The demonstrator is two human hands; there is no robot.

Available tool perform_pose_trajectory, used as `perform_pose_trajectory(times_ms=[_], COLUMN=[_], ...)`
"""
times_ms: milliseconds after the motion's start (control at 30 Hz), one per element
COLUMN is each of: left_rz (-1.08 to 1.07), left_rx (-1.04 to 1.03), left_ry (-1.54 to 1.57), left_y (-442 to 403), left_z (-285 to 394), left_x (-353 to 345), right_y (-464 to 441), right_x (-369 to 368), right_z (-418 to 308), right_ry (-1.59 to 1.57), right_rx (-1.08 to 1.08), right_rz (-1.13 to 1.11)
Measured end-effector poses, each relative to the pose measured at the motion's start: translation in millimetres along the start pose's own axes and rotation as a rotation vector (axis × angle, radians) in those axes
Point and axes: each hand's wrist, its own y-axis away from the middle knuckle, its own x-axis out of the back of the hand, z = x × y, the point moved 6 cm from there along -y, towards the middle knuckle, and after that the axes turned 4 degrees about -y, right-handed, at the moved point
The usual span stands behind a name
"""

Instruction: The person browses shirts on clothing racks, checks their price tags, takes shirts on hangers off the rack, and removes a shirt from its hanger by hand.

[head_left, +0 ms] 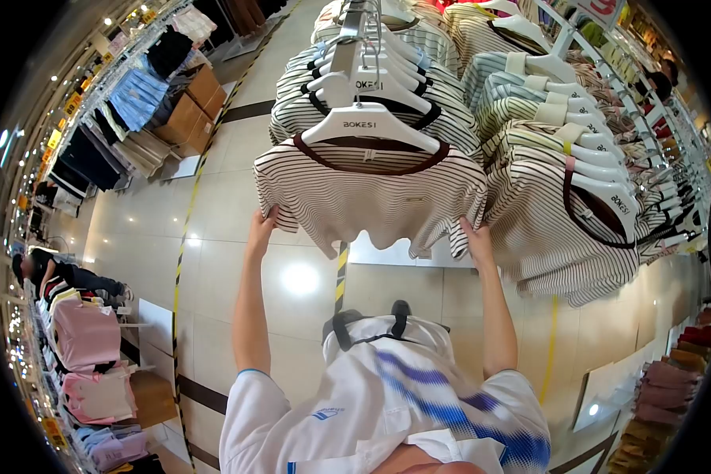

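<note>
A striped shirt (363, 197) with a dark red neckline hangs in front of me on a white hanger (367, 129) lettered BOKESI. My left hand (262, 227) pinches its left sleeve near the cuff. On the other side, my right hand (475, 237) grips the right sleeve, thumb showing on the near side. Between the two hands the shirt's body spreads wide and its hem hangs in waves. The hanger's hook goes up to a metal rail (344, 59), with several more striped shirts right behind.
Another row of striped shirts (557, 229) hangs close on the right. Clothes racks and cardboard boxes (183, 118) line the left side. A person (75, 275) is at the far left near pink tops (87, 332). Folded clothes (663, 395) lie at lower right.
</note>
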Motion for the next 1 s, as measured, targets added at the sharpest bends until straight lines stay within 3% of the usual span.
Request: perform_pose_trajectory(times_ms=[100,233,300,367,467,567,633,667,767,967,1000], left_rz=[0.078,0.109,0.068,-0.005,-0.074,-0.159,-0.247,-0.301,-0.445,-0.635,-0.626], left_rx=[0.022,-0.09,0.042,0.11,-0.1,-0.058,-0.01,-0.042,-0.066,0.078,0.097], left_ry=[-0.187,-0.126,-0.117,-0.056,0.041,0.213,0.284,0.336,0.367,0.195,0.16], left_y=[-4,-14,-17,-16,-20,-22,-18,-13,-2,2,6], left_z=[-3,-3,-10,-14,-3,-17,-25,-22,-32,-82,-88], left_x=[10,6,9,9,2,-3,-15,-27,-55,-83,-83], right_y=[12,28,35,49,66,87,95,98,109,122,129], right_x=[1,-4,-3,-4,-5,-8,-9,-12,-28,-66,-68], right_z=[0,-8,-8,-8,-11,-13,1,5,15,14,11], right_ry=[0.008,0.102,0.108,-0.011,-0.166,-0.351,-0.398,-0.446,-0.198,-0.243,-0.189], right_rx=[-0.062,0.068,0.093,0.058,0.11,0.1,0.039,0.143,0.132,0.049,0.015], right_rz=[0.098,0.237,0.295,0.355,0.367,0.419,0.322,0.352,0.391,0.38,0.472])
